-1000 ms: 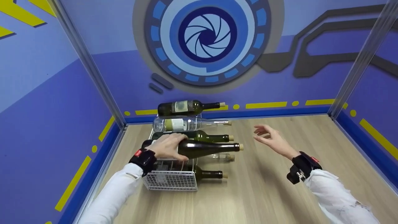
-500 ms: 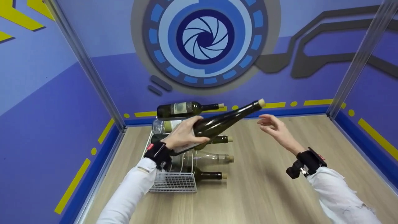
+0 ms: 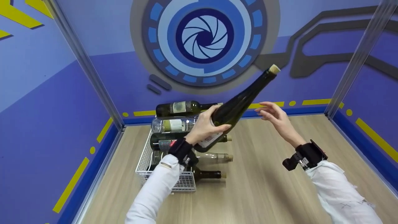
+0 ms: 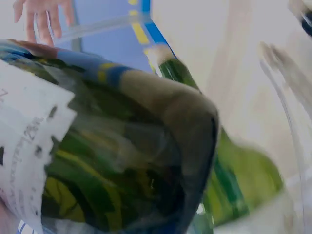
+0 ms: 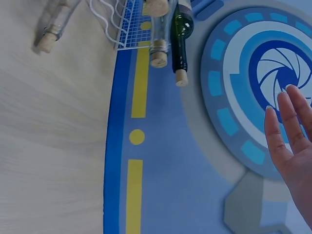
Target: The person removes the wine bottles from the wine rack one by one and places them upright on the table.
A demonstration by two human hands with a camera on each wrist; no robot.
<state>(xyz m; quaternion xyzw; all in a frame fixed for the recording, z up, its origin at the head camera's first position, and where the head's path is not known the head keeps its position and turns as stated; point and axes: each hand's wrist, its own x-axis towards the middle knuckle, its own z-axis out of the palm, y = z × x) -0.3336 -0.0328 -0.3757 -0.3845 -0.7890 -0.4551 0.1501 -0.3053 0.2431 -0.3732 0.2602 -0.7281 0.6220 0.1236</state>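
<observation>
My left hand (image 3: pixel 205 124) grips a dark green wine bottle (image 3: pixel 231 112) round its body and holds it in the air above the rack, tilted with its corked neck up to the right. Close up in the left wrist view, the same bottle's base and white label (image 4: pixel 29 141) fill much of the frame. To the right of the bottle my right hand (image 3: pixel 275 119) hovers, fingers loosely bent and touching nothing. Beneath the left arm a white wire rack (image 3: pixel 144 158) holds several corked bottles on their sides, among them a clear bottle (image 3: pixel 183 125) with a pale label.
A dark labelled bottle (image 3: pixel 177 109) lies at the back of the rack by the blue wall (image 3: pixel 118 68). Bottle necks, such as a dark neck (image 3: pixel 211 175), stick out over the wooden table (image 3: pixel 258 180). Metal posts (image 3: pixel 357 56) stand at the corners.
My left hand has lifted the dark bottle off the top of the rack, moved it right and upward, and tipped its neck up. The right hand has risen slightly.
</observation>
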